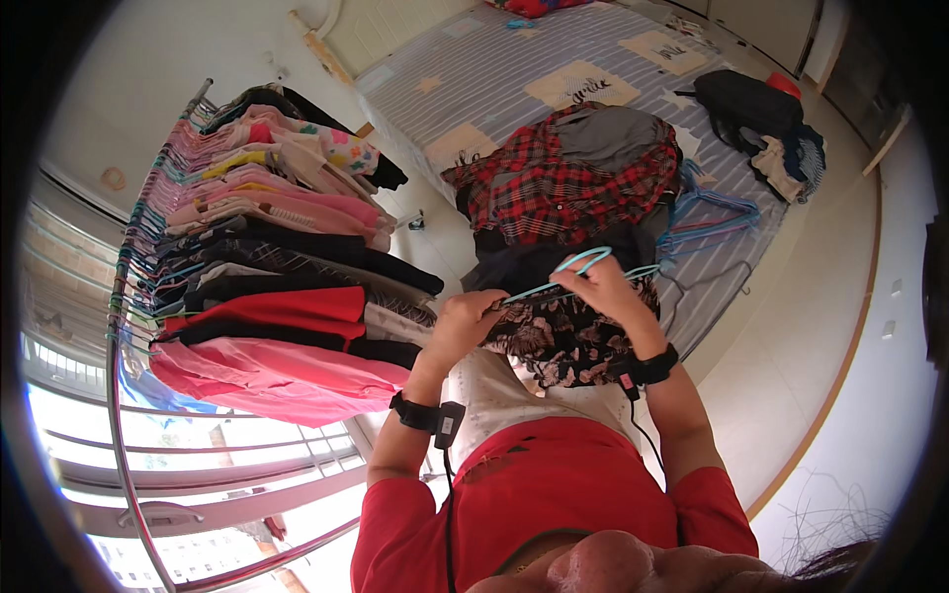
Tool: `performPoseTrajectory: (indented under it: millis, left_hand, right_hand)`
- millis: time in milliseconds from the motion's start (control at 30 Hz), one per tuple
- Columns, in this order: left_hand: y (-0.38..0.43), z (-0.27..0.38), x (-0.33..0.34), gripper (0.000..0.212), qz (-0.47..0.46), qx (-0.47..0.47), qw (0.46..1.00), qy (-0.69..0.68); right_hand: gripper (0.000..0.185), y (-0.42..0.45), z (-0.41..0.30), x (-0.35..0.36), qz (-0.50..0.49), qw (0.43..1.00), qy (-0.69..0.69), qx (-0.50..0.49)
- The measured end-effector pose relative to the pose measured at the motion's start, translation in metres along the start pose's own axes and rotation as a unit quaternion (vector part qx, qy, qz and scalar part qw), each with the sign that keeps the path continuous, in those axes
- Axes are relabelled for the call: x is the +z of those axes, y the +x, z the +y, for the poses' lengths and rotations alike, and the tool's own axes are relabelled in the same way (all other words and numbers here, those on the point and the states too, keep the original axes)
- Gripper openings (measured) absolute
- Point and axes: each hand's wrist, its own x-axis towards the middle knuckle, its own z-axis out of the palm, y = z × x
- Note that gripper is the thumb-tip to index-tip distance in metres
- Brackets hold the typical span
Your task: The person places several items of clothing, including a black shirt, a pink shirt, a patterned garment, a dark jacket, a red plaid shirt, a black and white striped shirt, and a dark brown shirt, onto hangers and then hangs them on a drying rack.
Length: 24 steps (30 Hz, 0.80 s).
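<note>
A light-blue clothes hanger (535, 290) is held in front of me by both hands, with a dark garment patterned in pale flowers (574, 337) hanging below it. My left hand (468, 319) pinches the hanger's left end together with the garment's edge. Near the hook and neck of the hanger, my right hand (597, 282) has its fingers closed on it. Just beyond lie a red-and-black plaid shirt with grey lining (571, 185) and dark clothing (519, 263), heaped at the bed's edge. Blue and pink hangers (712, 211) lie to the right of this heap.
On the left stands a metal clothes rack (113, 356), densely hung with pink, red and dark garments (274, 374). The bed (474, 52) has a striped, star-patterned cover. A black bag (749, 100) and more clothes (789, 163) lie near its right edge. A cable (704, 280) trails there.
</note>
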Motion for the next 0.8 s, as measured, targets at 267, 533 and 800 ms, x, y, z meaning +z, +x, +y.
performPoseTrajectory:
  millis: [267,533,800]
  left_hand:
    - [0.005,0.012,0.023,0.026,-0.003,-0.074,0.997,0.013]
    - [0.009,0.002,0.014,0.021,0.119,-0.049,0.989,-0.069]
    - [0.000,-0.007,0.000,0.022,0.135,-0.056,0.986,-0.086]
  right_hand:
    - [0.027,0.009,0.002,0.044,-0.048,0.994,-0.093,-0.029]
    - [0.042,-0.007,-0.007,0.051,0.096,0.951,-0.213,-0.202]
    - [0.028,-0.018,0.006,0.056,0.013,0.984,-0.150,-0.097]
